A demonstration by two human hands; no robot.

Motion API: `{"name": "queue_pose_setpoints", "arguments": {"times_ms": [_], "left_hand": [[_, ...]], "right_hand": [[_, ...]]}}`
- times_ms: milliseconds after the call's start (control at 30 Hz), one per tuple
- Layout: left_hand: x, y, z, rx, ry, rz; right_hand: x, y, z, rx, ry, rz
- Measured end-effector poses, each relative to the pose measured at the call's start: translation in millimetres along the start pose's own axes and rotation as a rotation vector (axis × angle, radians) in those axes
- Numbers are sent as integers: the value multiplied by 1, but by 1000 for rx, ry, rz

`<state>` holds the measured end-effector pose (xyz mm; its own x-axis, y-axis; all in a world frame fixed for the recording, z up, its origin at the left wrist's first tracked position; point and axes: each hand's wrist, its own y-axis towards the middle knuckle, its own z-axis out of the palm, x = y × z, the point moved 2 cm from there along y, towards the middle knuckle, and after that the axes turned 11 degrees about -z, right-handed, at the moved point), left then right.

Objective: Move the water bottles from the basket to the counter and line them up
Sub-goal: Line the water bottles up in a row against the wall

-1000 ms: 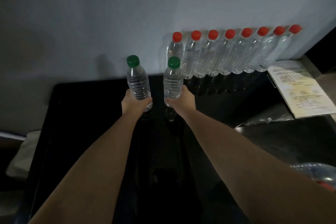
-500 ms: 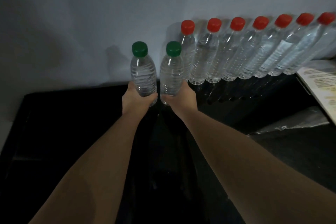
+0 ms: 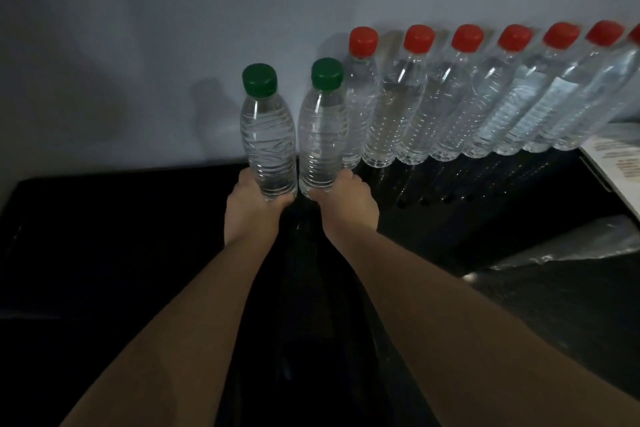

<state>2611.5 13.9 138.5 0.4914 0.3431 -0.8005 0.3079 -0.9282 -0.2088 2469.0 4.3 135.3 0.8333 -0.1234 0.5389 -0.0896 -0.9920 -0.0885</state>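
Left hand [image 3: 254, 210] and right hand [image 3: 346, 203] are each gripping a bottle over the table [image 3: 104, 236].
The left bottle [image 3: 268, 146] and right bottle [image 3: 322, 142], green-capped, are being held upright beside the red-capped row [image 3: 450, 114].

Left hand [image 3: 254, 208], left green-capped bottle [image 3: 268, 142]: carried forward, now close to the wall [image 3: 138, 45]. Right hand [image 3: 346, 204], right green-capped bottle [image 3: 322, 139]: carried forward likewise, now just beside the leftmost red-capped bottle [image 3: 362, 80]. Gap between the held pair: narrowed.
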Motion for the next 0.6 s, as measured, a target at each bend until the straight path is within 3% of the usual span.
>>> {"name": "queue_pose_setpoints", "arguments": {"times_ms": [367,600], "left_hand": [[-11,24,10,-86,101,-105],[-18,41,10,-104,126,-135]], "right_hand": [[7,28,8,37,-33,31],[19,44,0,130,-197,-10]]}}
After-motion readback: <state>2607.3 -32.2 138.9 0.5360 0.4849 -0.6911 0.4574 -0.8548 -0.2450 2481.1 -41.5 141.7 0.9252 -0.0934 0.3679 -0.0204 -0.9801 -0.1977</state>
